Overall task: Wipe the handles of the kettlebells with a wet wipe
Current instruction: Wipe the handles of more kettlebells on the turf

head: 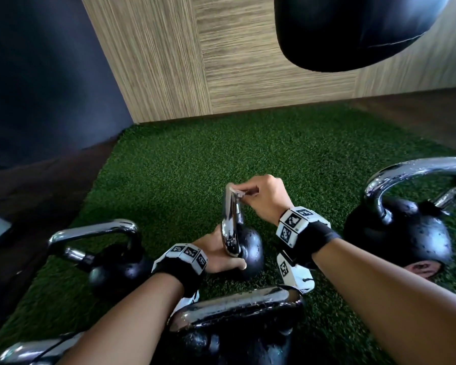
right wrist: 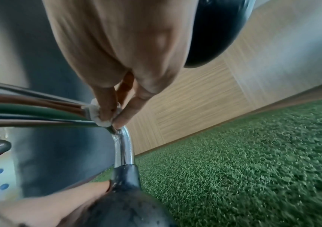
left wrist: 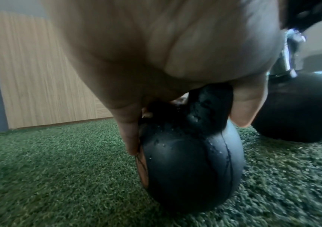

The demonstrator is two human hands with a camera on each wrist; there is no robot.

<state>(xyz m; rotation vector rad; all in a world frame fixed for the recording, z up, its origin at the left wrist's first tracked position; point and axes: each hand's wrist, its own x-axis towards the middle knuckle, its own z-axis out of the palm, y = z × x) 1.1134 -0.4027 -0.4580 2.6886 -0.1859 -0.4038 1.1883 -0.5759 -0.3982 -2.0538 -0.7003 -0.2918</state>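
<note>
A small black kettlebell (head: 250, 252) with a chrome handle (head: 229, 219) stands on green turf in the middle of the head view. My left hand (head: 219, 255) grips its ball (left wrist: 191, 165) from the left, thumb on the near side. My right hand (head: 261, 198) pinches a small white wet wipe (right wrist: 100, 115) against the top of the chrome handle (right wrist: 125, 147). The wipe (head: 236, 192) is mostly hidden under the fingers. Water drops dot the ball and handle.
Other wet kettlebells stand around: a large one (head: 400, 233) at right, one (head: 113, 262) at left, one (head: 237, 322) close in front of me. A black punching bag (head: 353, 30) hangs above. A wood-panel wall (head: 221, 61) bounds the turf (head: 195, 159).
</note>
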